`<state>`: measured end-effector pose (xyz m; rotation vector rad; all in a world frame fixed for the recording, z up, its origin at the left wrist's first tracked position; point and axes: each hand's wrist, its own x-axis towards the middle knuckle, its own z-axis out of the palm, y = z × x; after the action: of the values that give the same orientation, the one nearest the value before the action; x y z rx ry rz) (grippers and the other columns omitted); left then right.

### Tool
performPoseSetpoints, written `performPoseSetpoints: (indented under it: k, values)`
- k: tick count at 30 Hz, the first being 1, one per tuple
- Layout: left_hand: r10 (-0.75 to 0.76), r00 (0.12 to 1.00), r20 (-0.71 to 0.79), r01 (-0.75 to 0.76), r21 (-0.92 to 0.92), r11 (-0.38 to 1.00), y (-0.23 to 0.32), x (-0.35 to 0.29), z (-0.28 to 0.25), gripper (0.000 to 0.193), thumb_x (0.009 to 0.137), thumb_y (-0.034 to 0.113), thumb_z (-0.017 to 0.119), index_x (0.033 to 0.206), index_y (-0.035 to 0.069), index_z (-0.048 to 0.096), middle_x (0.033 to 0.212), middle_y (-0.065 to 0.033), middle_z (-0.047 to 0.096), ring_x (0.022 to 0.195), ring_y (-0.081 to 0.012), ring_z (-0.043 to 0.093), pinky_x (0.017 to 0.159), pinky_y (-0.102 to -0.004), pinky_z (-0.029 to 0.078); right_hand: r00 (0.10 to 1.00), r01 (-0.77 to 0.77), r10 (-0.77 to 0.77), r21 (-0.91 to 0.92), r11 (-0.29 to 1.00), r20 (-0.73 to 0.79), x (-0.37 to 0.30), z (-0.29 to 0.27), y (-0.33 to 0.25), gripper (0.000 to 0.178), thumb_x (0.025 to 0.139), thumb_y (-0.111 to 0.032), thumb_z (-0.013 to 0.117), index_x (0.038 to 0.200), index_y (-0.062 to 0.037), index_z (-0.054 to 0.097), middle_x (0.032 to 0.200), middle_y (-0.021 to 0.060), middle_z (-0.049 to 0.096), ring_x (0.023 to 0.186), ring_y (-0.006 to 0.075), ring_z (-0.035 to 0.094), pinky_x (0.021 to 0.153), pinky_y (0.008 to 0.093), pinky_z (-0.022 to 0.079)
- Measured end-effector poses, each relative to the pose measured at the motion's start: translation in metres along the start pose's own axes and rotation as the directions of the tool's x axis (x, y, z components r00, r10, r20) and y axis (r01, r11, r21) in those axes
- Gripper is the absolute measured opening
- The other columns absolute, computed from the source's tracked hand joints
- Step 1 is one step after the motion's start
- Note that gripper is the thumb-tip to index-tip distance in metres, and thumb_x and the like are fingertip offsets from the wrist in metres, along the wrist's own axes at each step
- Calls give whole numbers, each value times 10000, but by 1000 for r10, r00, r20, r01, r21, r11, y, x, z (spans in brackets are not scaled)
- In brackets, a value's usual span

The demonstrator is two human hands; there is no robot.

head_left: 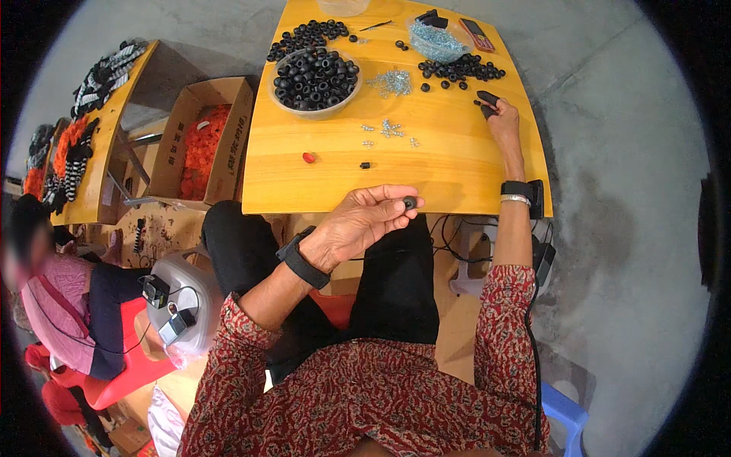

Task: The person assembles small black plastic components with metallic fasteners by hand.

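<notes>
Over the table's near edge, my left hand [373, 213] pinches a small round black piece [410, 202] with a hole in it between thumb and fingertips. At the table's right side my right hand [503, 122] reaches down, black covers on two fingertips, which stand apart. Tiny black bits [477, 103] lie by those fingertips; I see nothing held there. Just beyond is a pile of loose black pieces [461, 70]. Small clear, silvery pieces [391, 129] are scattered mid-table, with a heap of them [393, 81] farther back. A short black piece [365, 165] and a red one [308, 158] lie nearer me.
A bowl of black pieces [317, 80] stands at the table's left, a tub of clear pieces [439, 39] at the back beside a phone [477, 35]. Left of the table are a cardboard box [237, 141] with orange material and a seated person [68, 297]. Cables hang below.
</notes>
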<state>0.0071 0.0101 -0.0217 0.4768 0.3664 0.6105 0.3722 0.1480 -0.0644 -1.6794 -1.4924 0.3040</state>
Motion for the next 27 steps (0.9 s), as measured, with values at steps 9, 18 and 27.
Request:
performPoseSetpoints:
  k: [9, 18, 27]
  values:
    - [-19, 1000, -8, 19, -12, 1000, -6, 4, -4, 275, 905, 5, 508, 1177, -18, 542, 1139, -135, 586, 951, -157, 597, 849, -254, 507, 1000, 14, -14, -29, 999, 13, 12, 2, 53, 147, 756, -39, 645, 874, 48, 626, 778, 137, 572, 696, 201, 561, 605, 294, 434]
    - [35, 999, -15, -36, -78, 996, 2, 7, -7, 278, 917, 27, 495, 1188, -27, 521, 1128, -139, 583, 950, -162, 589, 842, -252, 511, 986, -121, 123, 30, 992, -111, -16, -7, -40, 178, 819, -20, 572, 964, 46, 652, 855, 82, 675, 736, 155, 609, 650, 260, 469]
    - [55, 994, -91, -68, -141, 988, -2, 2, -10, 260, 917, 35, 498, 1166, -36, 519, 1110, -139, 587, 958, -170, 588, 857, -261, 505, 968, -194, 247, 756, 626, 44, -138, 16, -117, 214, 849, 77, 475, 1030, 87, 589, 960, 170, 640, 822, 224, 625, 727, 298, 519]
